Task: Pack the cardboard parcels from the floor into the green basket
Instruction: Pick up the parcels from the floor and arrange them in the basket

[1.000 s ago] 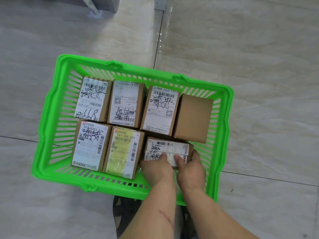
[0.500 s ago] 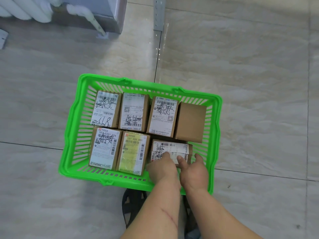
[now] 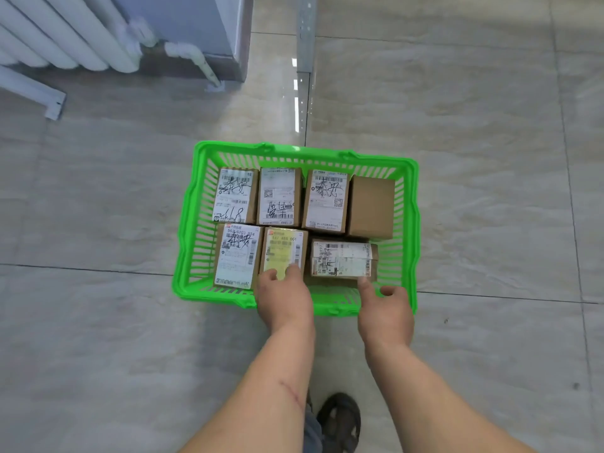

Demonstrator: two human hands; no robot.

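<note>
The green basket (image 3: 186,230) stands on the tiled floor with several cardboard parcels inside, in two rows. The near-right parcel (image 3: 341,258) lies flat with its white label up, and no hand holds it. My left hand (image 3: 283,294) hovers over the near edge of the yellow-labelled parcel (image 3: 281,248), fingers relaxed and touching or just above it. Over the basket's near rim, beside the near-right parcel, my right hand (image 3: 385,308) hangs loosely open with the thumb apart. A plain brown parcel (image 3: 371,207) fills the far right corner.
A white radiator (image 3: 62,37) and its pipe (image 3: 196,60) stand at the top left beside a grey wall corner (image 3: 228,34). A metal strip (image 3: 305,34) runs along the floor joint behind the basket. My dark shoe (image 3: 340,420) is below.
Both hands let go of the near-right parcel and pulled back toward me. The left hand shifted left over the yellow-labelled parcel. The camera rose, so the basket looks smaller.
</note>
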